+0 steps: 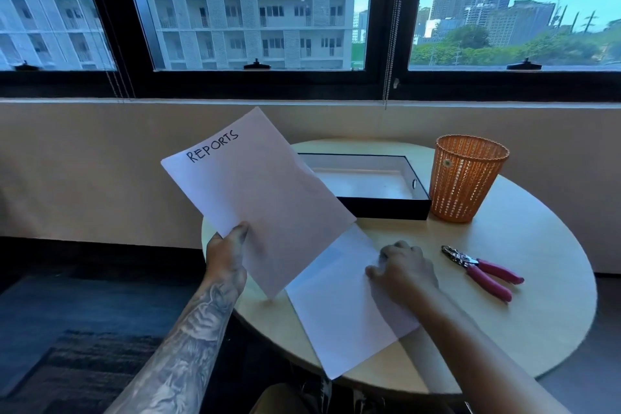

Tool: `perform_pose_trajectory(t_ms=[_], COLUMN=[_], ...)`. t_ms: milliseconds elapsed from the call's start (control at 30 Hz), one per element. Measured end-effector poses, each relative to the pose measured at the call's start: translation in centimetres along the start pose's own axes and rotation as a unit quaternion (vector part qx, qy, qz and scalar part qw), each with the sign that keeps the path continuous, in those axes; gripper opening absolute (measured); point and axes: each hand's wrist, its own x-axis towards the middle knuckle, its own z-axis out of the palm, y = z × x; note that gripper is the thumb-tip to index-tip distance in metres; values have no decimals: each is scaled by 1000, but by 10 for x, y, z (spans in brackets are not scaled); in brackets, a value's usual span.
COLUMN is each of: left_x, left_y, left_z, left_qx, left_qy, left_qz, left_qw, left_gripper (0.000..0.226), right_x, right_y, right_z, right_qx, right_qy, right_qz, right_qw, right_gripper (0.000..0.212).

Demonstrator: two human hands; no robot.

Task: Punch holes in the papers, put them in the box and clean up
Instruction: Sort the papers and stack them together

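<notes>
The tattooed left forearm rises from the lower edge to the left hand [225, 255], which pinches the REPORTS sheet [258, 195] at its lower left edge, thumb on the face. The sheet is lifted clear of the desk [537, 312] and tilted, its top corner pointing to about 11 o'clock, with the handwritten word along its upper left edge. Its right side hides the near left corner of the box [376, 202].

At 3 o'clock from that hand, the right hand [401, 269] lies knuckles up on the flat sheet [339, 312], fingers bent with the tips on the paper. Whether it pinches the paper or only presses it, I cannot tell. This sheet lies flat on the round, pale desk, its near corner overhanging the edge at 6 o'clock and its far corner tucked under the raised sheet.

At 3 o'clock from the right hand, close by but apart, lies the punch [480, 267], pink handles pointing to 4 o'clock. At 12 o'clock sits the open box, black outside and white inside, with no paper visible in it. Just beside its right wall, at 1 o'clock, stands the orange bin [465, 178], upright. Beyond the desk, a window [258, 10] shows buildings.
</notes>
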Motion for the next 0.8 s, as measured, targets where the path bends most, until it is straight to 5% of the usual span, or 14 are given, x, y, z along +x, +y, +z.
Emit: perform_pose_trajectory(t_ms=[100,267,400,667,800], left_x=[1,-3,1,-4,0], left_y=[-1,-6,-8,-8,-11], left_z=[-3,-6,-13,-8,-8], left_qx=[3,30,71,100,127], left_qy=[-3,-8,13,83,99], left_qz=[-8,-30,-13,32,37], left_qw=[1000,999,997,991,986], left_gripper=[10,7,6,35,23], right_x=[4,7,6,-4,-9], right_y=[11,26,37,40,36], right_z=[-9,-22,-27,-49,-57], right_qx=[72,158,286,421,510], right_qy=[-16,-58,-20,94,102], right_qz=[44,82,84,60,60], right_qw=[996,982,954,900,852], right_gripper=[37,55,30,14,6])
